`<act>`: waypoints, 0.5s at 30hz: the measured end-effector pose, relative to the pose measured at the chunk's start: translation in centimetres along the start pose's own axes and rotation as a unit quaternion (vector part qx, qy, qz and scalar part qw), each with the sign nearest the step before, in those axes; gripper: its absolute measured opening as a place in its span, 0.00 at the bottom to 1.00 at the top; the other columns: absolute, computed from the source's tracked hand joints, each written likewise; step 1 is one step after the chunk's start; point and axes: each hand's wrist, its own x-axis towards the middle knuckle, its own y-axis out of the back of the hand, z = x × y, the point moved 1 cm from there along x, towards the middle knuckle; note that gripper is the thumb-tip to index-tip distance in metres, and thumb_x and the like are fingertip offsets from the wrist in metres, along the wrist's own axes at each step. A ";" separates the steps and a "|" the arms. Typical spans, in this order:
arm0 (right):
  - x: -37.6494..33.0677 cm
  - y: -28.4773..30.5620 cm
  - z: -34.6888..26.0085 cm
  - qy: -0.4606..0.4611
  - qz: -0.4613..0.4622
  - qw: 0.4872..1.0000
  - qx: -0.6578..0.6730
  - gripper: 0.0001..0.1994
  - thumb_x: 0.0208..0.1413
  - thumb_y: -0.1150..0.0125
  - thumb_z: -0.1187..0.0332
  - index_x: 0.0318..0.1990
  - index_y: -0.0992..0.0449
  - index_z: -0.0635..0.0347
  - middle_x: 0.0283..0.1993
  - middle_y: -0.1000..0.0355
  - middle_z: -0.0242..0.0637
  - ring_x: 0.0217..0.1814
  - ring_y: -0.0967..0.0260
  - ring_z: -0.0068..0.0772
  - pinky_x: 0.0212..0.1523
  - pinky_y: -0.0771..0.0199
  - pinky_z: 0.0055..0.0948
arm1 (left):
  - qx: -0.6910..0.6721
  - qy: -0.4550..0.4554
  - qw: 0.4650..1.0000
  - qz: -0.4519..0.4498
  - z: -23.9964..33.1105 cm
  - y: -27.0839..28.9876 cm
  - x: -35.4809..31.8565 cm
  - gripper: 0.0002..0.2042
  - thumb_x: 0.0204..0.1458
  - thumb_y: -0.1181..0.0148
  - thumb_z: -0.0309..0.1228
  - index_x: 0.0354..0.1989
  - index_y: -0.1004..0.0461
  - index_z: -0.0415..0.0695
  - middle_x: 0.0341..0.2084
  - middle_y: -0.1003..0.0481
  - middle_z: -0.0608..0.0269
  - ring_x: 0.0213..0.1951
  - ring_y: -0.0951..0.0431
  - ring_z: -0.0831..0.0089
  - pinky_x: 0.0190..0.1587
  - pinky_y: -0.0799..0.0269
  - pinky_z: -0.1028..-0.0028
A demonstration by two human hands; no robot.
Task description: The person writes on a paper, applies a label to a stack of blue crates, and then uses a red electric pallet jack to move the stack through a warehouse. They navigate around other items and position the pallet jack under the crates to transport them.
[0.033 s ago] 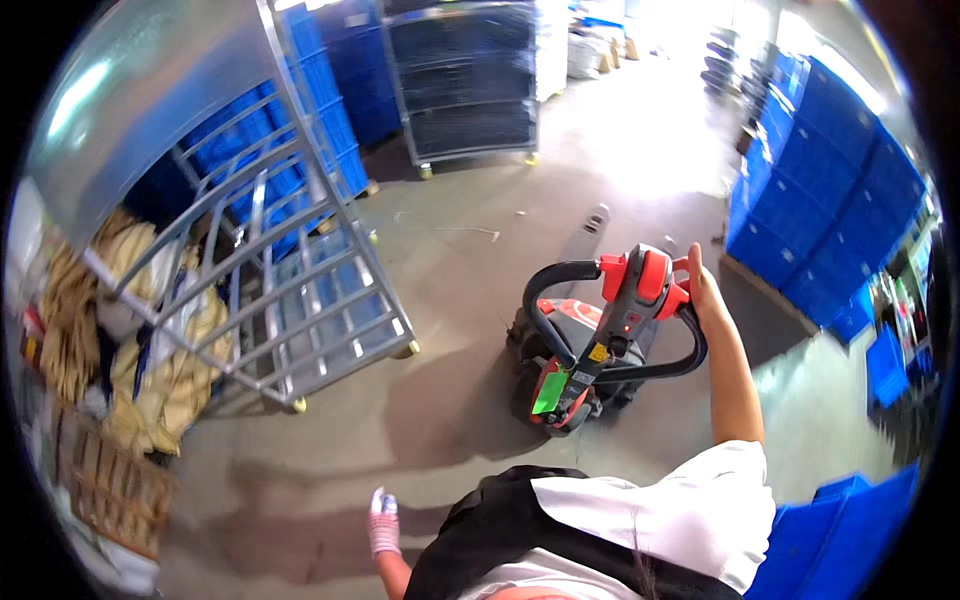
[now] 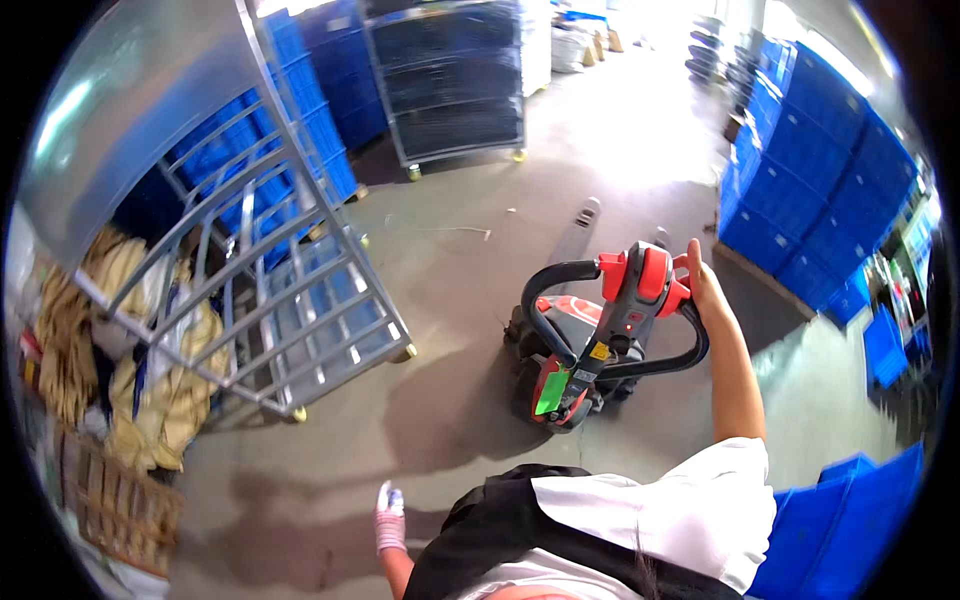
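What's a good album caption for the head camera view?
Right hand on the handle of a pallet truck, gloved left hand free.

Bright white light (image 2: 660, 110) floods the far end of the grey floor (image 2: 450, 310); blue crates (image 2: 815, 160) stand stacked along the right.

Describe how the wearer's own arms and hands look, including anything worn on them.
The left hand wears a glove, striped pink and white toward the wrist, whitish and bluish toward the tips. The right hand looks ungloved; its forearm is bare below a white short sleeve.
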 end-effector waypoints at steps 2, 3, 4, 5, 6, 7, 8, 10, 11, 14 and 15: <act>-1.7 0.0 -0.2 -0.011 0.037 0.999 0.006 0.38 0.52 0.65 0.29 0.33 0.28 0.61 0.18 0.32 0.34 0.18 0.37 0.20 0.20 0.40 0.19 | 0.117 -0.034 0.988 -0.097 8.7 -1.8 3.5 0.22 0.59 0.50 0.35 0.59 0.38 0.38 0.56 0.33 0.53 0.58 0.35 0.65 0.59 0.42 0.69; -2.2 0.2 0.0 -0.014 0.046 0.999 0.010 0.38 0.52 0.64 0.30 0.32 0.28 0.62 0.19 0.31 0.34 0.18 0.37 0.21 0.20 0.40 0.20 | 0.109 -0.078 0.983 -0.124 9.2 -1.7 6.3 0.22 0.58 0.49 0.35 0.59 0.38 0.37 0.53 0.31 0.56 0.54 0.32 0.66 0.56 0.37 0.70; -2.4 0.5 0.3 -0.013 0.048 0.999 0.009 0.38 0.53 0.62 0.31 0.32 0.27 0.63 0.19 0.31 0.35 0.18 0.37 0.22 0.20 0.39 0.22 | -0.084 0.079 0.984 -0.133 8.3 -1.5 11.2 0.21 0.56 0.46 0.33 0.56 0.36 0.39 0.52 0.31 0.58 0.50 0.31 0.70 0.53 0.34 0.73; -3.1 0.6 0.7 -0.012 0.048 0.999 0.009 0.37 0.53 0.61 0.31 0.32 0.27 0.65 0.20 0.31 0.36 0.18 0.37 0.22 0.20 0.39 0.23 | -0.270 0.229 0.932 -0.079 7.7 -1.0 15.9 0.19 0.54 0.44 0.31 0.54 0.34 0.40 0.51 0.32 0.60 0.47 0.30 0.73 0.49 0.32 0.76; -5.7 -0.9 0.7 -0.022 0.092 0.995 -0.005 0.36 0.54 0.61 0.32 0.28 0.26 0.62 0.18 0.33 0.30 0.17 0.40 0.18 0.20 0.42 0.20 | -0.119 -0.034 0.980 -0.157 10.7 1.7 21.3 0.19 0.53 0.44 0.30 0.53 0.34 0.38 0.49 0.32 0.60 0.49 0.32 0.71 0.52 0.33 0.73; -7.6 -1.2 1.4 -0.019 0.098 0.995 0.016 0.35 0.55 0.61 0.33 0.28 0.26 0.61 0.18 0.34 0.27 0.18 0.41 0.15 0.20 0.43 0.18 | 0.184 -0.257 0.943 -0.107 14.1 2.9 24.3 0.21 0.52 0.44 0.30 0.54 0.35 0.37 0.49 0.33 0.57 0.53 0.34 0.67 0.56 0.36 0.69; -10.1 -2.1 0.9 -0.027 0.114 0.993 0.019 0.35 0.56 0.63 0.33 0.28 0.26 0.61 0.18 0.33 0.27 0.18 0.40 0.15 0.20 0.43 0.17 | 0.255 -0.296 0.918 -0.068 18.4 4.1 27.3 0.24 0.52 0.44 0.31 0.56 0.38 0.36 0.54 0.36 0.51 0.57 0.39 0.61 0.60 0.43 0.67; -14.4 -4.1 0.1 -0.037 0.163 0.986 -0.009 0.36 0.56 0.65 0.33 0.30 0.27 0.62 0.18 0.33 0.28 0.18 0.39 0.16 0.20 0.41 0.17 | 0.343 -0.355 0.869 0.035 25.8 7.4 33.9 0.29 0.51 0.45 0.34 0.61 0.43 0.36 0.61 0.45 0.39 0.65 0.49 0.50 0.66 0.55 0.63; -16.5 -4.5 0.4 -0.042 0.186 0.981 -0.021 0.37 0.56 0.66 0.33 0.31 0.27 0.63 0.19 0.33 0.29 0.18 0.38 0.16 0.20 0.40 0.17 | 0.356 -0.407 0.835 0.102 30.0 8.9 36.4 0.30 0.52 0.46 0.35 0.63 0.46 0.38 0.63 0.48 0.41 0.66 0.51 0.50 0.67 0.57 0.63; -22.6 -5.8 2.9 -0.040 0.266 0.963 -0.022 0.35 0.57 0.66 0.34 0.33 0.27 0.62 0.21 0.30 0.32 0.20 0.34 0.20 0.21 0.37 0.19 | 0.471 -0.397 0.714 0.333 41.0 12.3 40.1 0.34 0.50 0.43 0.39 0.65 0.48 0.45 0.63 0.47 0.48 0.66 0.51 0.55 0.66 0.55 0.63; -24.4 -6.7 3.7 -0.043 0.303 0.952 -0.010 0.35 0.57 0.66 0.34 0.33 0.27 0.61 0.22 0.30 0.33 0.20 0.33 0.21 0.22 0.36 0.19 | 0.496 -0.385 0.682 0.375 44.6 13.3 40.7 0.34 0.51 0.44 0.42 0.65 0.49 0.46 0.64 0.47 0.49 0.66 0.52 0.56 0.66 0.55 0.63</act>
